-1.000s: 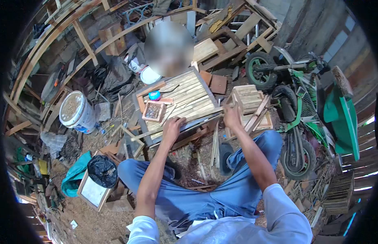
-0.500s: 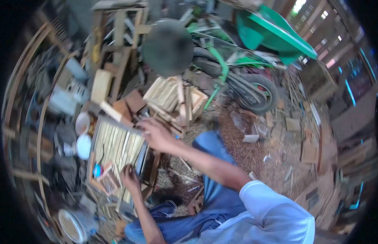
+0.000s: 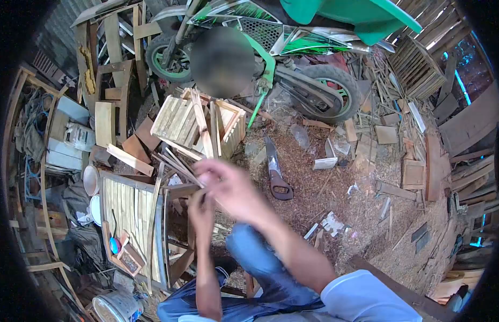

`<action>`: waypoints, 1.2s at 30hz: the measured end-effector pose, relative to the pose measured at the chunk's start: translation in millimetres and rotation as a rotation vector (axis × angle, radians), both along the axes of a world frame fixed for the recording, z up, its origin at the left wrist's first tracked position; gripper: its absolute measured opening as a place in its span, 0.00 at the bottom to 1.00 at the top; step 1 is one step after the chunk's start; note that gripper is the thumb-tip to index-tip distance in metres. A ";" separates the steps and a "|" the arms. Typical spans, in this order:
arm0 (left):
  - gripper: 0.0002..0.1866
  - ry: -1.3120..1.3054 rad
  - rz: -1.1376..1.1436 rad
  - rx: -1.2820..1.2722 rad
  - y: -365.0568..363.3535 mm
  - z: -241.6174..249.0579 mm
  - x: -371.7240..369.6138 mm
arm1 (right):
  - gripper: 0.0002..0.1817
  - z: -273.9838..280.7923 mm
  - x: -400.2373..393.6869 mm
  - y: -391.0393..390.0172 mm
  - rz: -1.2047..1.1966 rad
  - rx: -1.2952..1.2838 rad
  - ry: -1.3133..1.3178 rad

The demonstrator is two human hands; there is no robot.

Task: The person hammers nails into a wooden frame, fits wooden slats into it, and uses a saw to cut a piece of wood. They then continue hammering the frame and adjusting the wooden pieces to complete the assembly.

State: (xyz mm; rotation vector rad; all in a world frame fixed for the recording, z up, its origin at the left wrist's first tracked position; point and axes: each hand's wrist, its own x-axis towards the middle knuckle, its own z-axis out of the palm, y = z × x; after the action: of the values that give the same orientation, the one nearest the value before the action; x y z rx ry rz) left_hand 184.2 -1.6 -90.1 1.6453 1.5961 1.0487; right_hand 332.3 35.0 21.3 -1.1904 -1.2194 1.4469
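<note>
My right hand (image 3: 223,185), blurred by motion, is raised beside a slatted wooden frame; its fingers are bent close to my left hand. My left hand (image 3: 201,210) touches or nearly touches it, its fingers pressed together. Whatever lies between the fingers is too small or blurred to name. Thin wooden strips (image 3: 177,165) run up to the hands from the left. Left of them, the slatted frame (image 3: 128,204) carries a long loose strip (image 3: 154,228), a small wooden box (image 3: 130,261) and a blue round object (image 3: 115,246).
A slatted wooden crate (image 3: 179,121) stands ahead. A handsaw (image 3: 276,172) lies on the sawdust-covered floor right of my hands. Behind is a green motorcycle (image 3: 313,88). A white bucket (image 3: 112,308) stands at lower left. Wood scraps (image 3: 386,134) lie to the right.
Both hands have moved off the slatted frame and come together to its right. The view has shifted, so the handsaw and more of the motorcycle now show.
</note>
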 end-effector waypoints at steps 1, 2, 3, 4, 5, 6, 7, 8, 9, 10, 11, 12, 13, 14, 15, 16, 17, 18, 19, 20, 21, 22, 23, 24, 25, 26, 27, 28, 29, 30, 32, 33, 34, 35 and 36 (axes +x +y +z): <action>0.11 -0.090 -0.043 -0.212 5.9 -16.5 20.3 | 0.14 -18.4 21.7 8.3 -0.070 -0.085 0.015; 0.10 -0.233 -0.169 -0.277 20.5 -55.9 35.0 | 0.15 -68.3 46.5 19.3 -0.086 -0.062 0.077; 0.09 -0.495 -0.248 -0.404 31.9 -98.2 52.1 | 0.15 -89.5 68.8 22.0 -0.176 -0.194 0.134; 0.10 -0.570 -0.243 -0.581 41.7 -136.2 68.6 | 0.14 -149.4 92.5 23.0 -0.223 -0.315 0.195; 0.10 -0.539 -0.285 -0.602 48.3 -171.2 82.6 | 0.15 -203.9 116.4 17.7 -0.258 -0.441 0.108; 0.10 -0.292 -0.448 -0.485 57.1 -216.9 91.0 | 0.17 -263.4 139.9 12.5 -0.272 -0.501 -0.017; 0.11 -0.234 -0.461 -0.585 64.2 -249.6 100.1 | 0.19 -328.5 159.5 1.3 -0.238 -0.489 -0.253; 0.11 -0.177 -0.473 -0.689 69.0 -276.9 110.4 | 0.21 -395.3 178.6 -13.7 -0.169 -0.408 -0.556; 0.12 -0.117 -0.486 -0.796 70.7 -294.4 119.9 | 0.23 -447.2 189.5 -36.7 -0.123 -0.324 -0.798; 0.15 0.054 -0.456 -0.811 75.2 -284.1 129.5 | 0.24 -461.2 189.3 -53.9 -0.117 -0.268 -0.971; 0.16 0.073 -0.536 -0.820 80.8 -295.5 133.8 | 0.25 -471.9 185.4 -73.5 -0.101 -0.213 -1.139; 0.17 0.093 -0.619 -0.831 83.4 -307.8 135.9 | 0.25 -471.7 180.5 -81.2 -0.063 -0.238 -1.223; 0.18 0.111 -0.702 -0.840 81.1 -318.7 136.9 | 0.26 -471.2 175.4 -89.0 -0.022 -0.263 -1.307; 0.20 0.154 -0.693 -0.753 74.7 -323.8 139.3 | 0.28 -453.1 167.9 -81.4 0.035 -0.362 -1.312; 0.20 0.190 -0.709 -0.773 71.3 -331.1 143.2 | 0.29 -453.0 168.1 -76.5 0.094 -0.455 -1.317; 0.19 0.229 -0.724 -0.791 69.0 -336.4 146.2 | 0.29 -452.5 168.6 -67.9 0.140 -0.495 -1.234; 0.18 0.270 -0.739 -0.808 65.5 -339.2 146.0 | 0.29 -450.4 166.8 -60.4 0.184 -0.534 -1.149; 0.17 0.165 -0.670 -0.857 65.1 -334.7 143.1 | 0.30 -450.7 166.8 -55.9 0.220 -0.567 -1.063; 0.16 0.061 -0.602 -0.894 66.4 -328.5 139.6 | 0.27 -433.7 162.0 -50.8 0.179 -0.553 -1.064; 0.16 -0.042 -0.534 -0.922 69.4 -320.9 137.4 | 0.25 -414.0 156.6 -48.6 0.135 -0.534 -1.066; 0.16 -0.135 -0.501 -0.905 67.9 -323.3 136.0 | 0.22 -396.3 152.6 -46.5 0.088 -0.515 -1.067; 0.16 -0.227 -0.466 -0.884 66.6 -326.6 134.1 | 0.24 -395.1 157.7 -44.6 0.132 -0.520 -1.019; 0.16 -0.316 -0.430 -0.855 70.4 -329.2 131.8 | 0.26 -392.2 165.7 -39.5 0.176 -0.518 -0.971; 0.16 -0.483 -0.390 -0.886 75.8 -274.1 133.3 | 0.28 -388.6 173.0 -37.2 0.224 -0.513 -0.922; 0.16 -0.497 -0.394 -0.849 80.4 -242.5 136.6 | 0.27 -372.3 177.6 -36.2 0.123 -0.506 -0.806; 0.17 -0.515 -0.387 -0.805 84.7 -216.4 138.7 | 0.26 -346.5 181.2 -36.1 0.039 -0.491 -0.690; 0.17 -0.542 -0.364 -0.753 89.1 -190.8 140.8 | 0.26 -321.1 184.5 -34.6 -0.020 -0.469 -0.577; 0.21 -0.299 -0.483 -0.796 98.6 -164.7 143.1 | 0.22 -301.3 186.2 -33.8 -0.062 -0.436 -0.674; 0.25 -0.050 -0.578 -0.838 108.2 -136.7 144.6 | 0.18 -282.6 186.8 -34.6 -0.103 -0.391 -0.765; 0.26 -0.034 -0.509 -0.788 108.3 -102.6 148.3 | 0.18 -265.8 188.9 -39.7 -0.178 -0.352 -0.653; 0.26 -0.045 -0.449 -0.592 110.3 -58.7 157.3 | 0.18 -218.5 182.4 -42.5 -0.296 -0.201 -0.526; 0.26 -0.076 -0.460 -0.449 109.1 -37.5 151.8 | 0.18 -182.3 172.8 -46.7 -0.344 -0.091 -0.520; 0.24 -0.073 -0.437 -0.409 110.6 -19.9 141.8 | 0.18 -150.2 159.2 -44.9 -0.386 0.118 -0.612; 0.23 -0.075 -0.420 -0.377 108.3 22.3 129.6 | 0.18 -112.3 137.2 -40.1 -0.431 0.322 -0.702; 0.22 -0.082 -0.411 -0.361 98.6 55.7 121.1 | 0.18 -82.2 117.5 -42.4 -0.475 0.513 -0.791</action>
State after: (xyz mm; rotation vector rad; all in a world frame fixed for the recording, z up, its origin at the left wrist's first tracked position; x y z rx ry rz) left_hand 305.3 97.0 -34.4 1.5644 1.2337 0.5707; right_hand 449.8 -7.4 -60.9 -1.5810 -1.5454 0.2547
